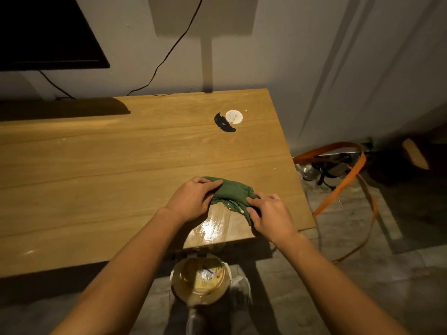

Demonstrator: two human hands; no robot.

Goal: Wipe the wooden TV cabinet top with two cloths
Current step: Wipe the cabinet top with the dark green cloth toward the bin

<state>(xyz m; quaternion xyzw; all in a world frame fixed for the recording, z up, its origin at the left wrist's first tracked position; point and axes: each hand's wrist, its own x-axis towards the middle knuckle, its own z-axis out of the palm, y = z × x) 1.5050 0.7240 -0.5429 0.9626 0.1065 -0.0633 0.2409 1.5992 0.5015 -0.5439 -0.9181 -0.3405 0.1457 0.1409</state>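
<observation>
Head view: we count one crumpled green cloth (232,192) on the wooden tabletop (96,175), left hand (191,200) and right hand (272,213) both gripping it.

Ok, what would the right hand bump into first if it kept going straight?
The right hand points up-left, straight into the cloth it pinches; past that, probably the left hand, though depth is hard to judge.

No text can be read anywhere. The small white round lid (234,116) on the wooden surface (121,165) carries faint reddish marks, too small and blurred to make out as letters or numbers.
</observation>
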